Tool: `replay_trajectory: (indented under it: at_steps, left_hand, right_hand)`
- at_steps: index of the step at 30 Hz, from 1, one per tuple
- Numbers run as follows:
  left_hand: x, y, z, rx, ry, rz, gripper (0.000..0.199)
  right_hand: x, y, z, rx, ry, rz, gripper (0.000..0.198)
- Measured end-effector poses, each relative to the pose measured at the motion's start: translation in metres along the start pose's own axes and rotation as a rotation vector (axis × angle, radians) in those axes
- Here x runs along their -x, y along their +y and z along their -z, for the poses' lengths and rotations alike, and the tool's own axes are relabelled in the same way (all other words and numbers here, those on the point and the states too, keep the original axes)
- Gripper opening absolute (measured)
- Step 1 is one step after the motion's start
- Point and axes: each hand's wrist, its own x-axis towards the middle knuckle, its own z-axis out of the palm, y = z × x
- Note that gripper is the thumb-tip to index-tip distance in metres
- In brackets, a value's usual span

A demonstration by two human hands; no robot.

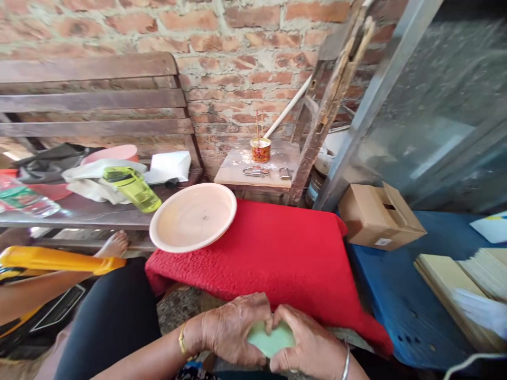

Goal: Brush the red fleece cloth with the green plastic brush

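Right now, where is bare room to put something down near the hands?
The red cloth is bare from the pink plate across to the cardboard box, down to both hands, left hand and right hand, which hold a pale green piece. The bench with the green bottle and cloths is crowded.

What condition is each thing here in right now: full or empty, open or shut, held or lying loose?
Pale green lump: gripped between both hands.
Left hand: closed on the lump.
Right hand: closed on the lump.
Pink plate: empty, upright, partly on the red cloth.
Green bottle: lying on its side, lid shut.
Cardboard box: flaps closed.
Small cup: upright, sticks standing in it.
Padlock: lying flat; locked or not, cannot tell.
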Motion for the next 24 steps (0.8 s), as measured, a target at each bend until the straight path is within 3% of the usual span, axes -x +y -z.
replay_trajectory:
  at_steps: [4, 9, 14, 18, 20, 24]
  left_hand:
    - [0.002, -0.014, -0.007, 0.009, -0.017, -0.008, 0.040]
    - [0.006, -0.031, -0.015, 0.073, 0.026, -0.053, 0.038]
    - [0.024, -0.040, 0.002, 0.126, 0.097, -0.097, 0.044]
    - [0.040, -0.066, 0.030, -0.129, 0.301, 0.059, 0.045]
    - [0.043, -0.087, 0.042, -0.307, 0.320, 0.115, 0.046]
    - [0.039, -0.129, 0.052, -0.493, 0.321, 0.073, 0.047]
  right_hand:
    - [-0.010, -0.003, -0.013, 0.044, -0.047, -0.069, 0.054]
    - [-0.018, -0.009, -0.019, 0.046, -0.063, -0.075, 0.044]
    - [-0.018, -0.014, -0.014, 0.074, -0.080, -0.107, 0.035]
    - [-0.016, -0.011, -0.008, 0.108, -0.070, -0.105, 0.032]
    - [-0.016, -0.008, -0.007, 0.117, -0.063, -0.089, 0.031]
    - [-0.018, -0.006, -0.007, 0.130, -0.059, -0.086, 0.029]
